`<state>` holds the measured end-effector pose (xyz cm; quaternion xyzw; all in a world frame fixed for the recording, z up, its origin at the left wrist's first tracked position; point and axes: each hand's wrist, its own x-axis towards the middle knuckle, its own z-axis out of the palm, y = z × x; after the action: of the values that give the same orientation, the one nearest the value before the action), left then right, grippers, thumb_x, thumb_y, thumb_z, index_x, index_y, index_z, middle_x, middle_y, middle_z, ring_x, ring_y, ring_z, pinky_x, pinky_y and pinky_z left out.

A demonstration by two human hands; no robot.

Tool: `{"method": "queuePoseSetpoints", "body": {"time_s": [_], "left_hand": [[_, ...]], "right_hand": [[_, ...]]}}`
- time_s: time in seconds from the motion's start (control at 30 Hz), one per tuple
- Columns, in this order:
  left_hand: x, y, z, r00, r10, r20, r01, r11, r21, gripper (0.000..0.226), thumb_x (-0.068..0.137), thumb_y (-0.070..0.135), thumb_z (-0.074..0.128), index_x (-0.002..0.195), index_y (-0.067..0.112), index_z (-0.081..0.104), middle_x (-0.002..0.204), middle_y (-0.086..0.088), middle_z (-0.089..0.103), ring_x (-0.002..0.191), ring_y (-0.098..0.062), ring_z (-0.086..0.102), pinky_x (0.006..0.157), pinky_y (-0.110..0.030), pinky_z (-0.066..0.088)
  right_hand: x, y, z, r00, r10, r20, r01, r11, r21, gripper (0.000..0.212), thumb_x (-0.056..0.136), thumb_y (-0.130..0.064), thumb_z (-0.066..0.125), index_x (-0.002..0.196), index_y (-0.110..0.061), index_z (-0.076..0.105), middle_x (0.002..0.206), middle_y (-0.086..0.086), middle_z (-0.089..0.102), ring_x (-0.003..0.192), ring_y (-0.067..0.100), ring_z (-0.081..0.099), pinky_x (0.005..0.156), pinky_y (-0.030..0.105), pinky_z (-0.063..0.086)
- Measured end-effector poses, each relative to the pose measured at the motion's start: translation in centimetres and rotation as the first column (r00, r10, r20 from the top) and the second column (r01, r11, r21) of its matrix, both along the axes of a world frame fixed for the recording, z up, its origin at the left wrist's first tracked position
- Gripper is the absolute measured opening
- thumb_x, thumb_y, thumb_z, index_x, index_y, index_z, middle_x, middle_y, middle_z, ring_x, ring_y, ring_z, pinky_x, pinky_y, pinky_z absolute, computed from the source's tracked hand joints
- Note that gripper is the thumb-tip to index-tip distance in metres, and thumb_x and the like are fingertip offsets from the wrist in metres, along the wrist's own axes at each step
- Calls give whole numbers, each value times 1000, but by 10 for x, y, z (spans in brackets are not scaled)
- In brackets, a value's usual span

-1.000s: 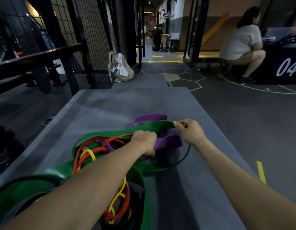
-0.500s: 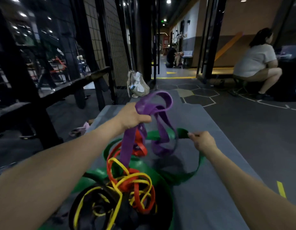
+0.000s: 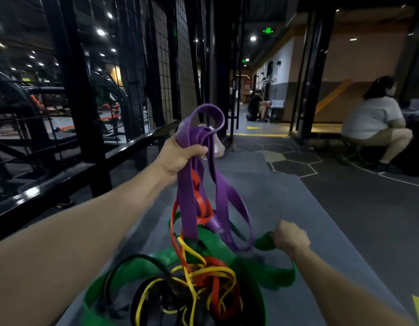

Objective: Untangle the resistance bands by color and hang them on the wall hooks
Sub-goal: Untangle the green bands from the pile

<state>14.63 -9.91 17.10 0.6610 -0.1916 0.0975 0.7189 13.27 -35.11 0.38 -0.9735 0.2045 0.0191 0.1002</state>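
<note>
Left hand (image 3: 180, 156) raised at 12 o'clock, fingers curled tight around the purple band (image 3: 192, 184) — loops dangle over the tangled pile (image 3: 194, 278). Right hand (image 3: 290, 238), at 3 o'clock, pinches the green band (image 3: 265, 243) on the grey mat (image 3: 321, 231).

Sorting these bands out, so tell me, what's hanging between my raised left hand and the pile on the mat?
In the head view, purple band loops hang from the left hand, with an orange band tangled among them, down to the pile.
</note>
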Motion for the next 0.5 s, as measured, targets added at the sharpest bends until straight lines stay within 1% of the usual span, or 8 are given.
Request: {"method": "queuePoseSetpoints", "body": {"time_s": [0.07,0.1,0.13,0.2,0.27,0.33,0.43,0.5], "left_hand": [[-5,-3,3,998,-55,14,55,998,27,32,78,-16,57,83,15,60,50,7,64,46,-5,61,56,-21,53],[-4,-4,2,998,-69,13,68,997,42,32,77,-15,58,84,15,60,51,8,64,47,-5,60,57,-21,52],[-3,-6,1,998,-69,8,68,996,51,31,76,-13,61,85,17,62,54,8,64,50,-5,60,62,-24,52],[2,-8,-1,998,-70,7,70,996,61,31,74,-11,65,85,18,64,59,8,64,56,-9,60,71,-30,52],[4,-7,-1,997,-71,-5,71,996,55,32,73,-11,65,83,19,66,63,5,65,61,-14,61,76,-36,51],[2,-6,-2,994,-105,-20,106,994,27,33,74,-11,64,81,21,68,67,0,66,62,-18,63,78,-41,52],[-1,-4,0,987,-161,-2,161,987,14,33,77,-14,59,81,18,67,64,1,69,58,-14,66,67,-31,57],[0,-4,2,986,-164,18,163,986,36,37,77,-14,57,72,20,71,61,4,68,58,-12,66,67,-26,57]], "right_hand": [[-1,11,9,991,124,-59,-129,988,-90,33,92,-22,46,123,-14,53,127,13,51,118,33,46,99,40,40],[0,19,15,972,225,-59,-231,967,-107,39,91,-27,49,129,-18,50,130,12,48,123,32,42,105,39,35],[2,30,21,937,349,-27,-350,936,-45,44,90,-28,54,133,-20,48,131,10,46,126,31,40,107,37,34],[3,54,32,849,511,133,-526,792,311,55,83,-15,66,133,-14,44,127,7,47,126,28,44,102,33,40],[0,72,40,844,453,287,-522,573,632,66,77,-7,74,131,-15,38,124,7,45,116,23,49,87,28,47],[-1,83,44,884,333,327,-452,439,776,74,75,-13,77,132,-18,30,122,9,44,108,20,50,75,23,47],[4,95,45,892,317,324,-429,362,827,85,72,-16,79,137,-20,25,129,9,45,112,25,53,70,23,47],[10,99,43,835,390,387,-511,293,808,63,74,-10,77,128,-16,44,116,9,55,103,24,59,68,23,51]]}}
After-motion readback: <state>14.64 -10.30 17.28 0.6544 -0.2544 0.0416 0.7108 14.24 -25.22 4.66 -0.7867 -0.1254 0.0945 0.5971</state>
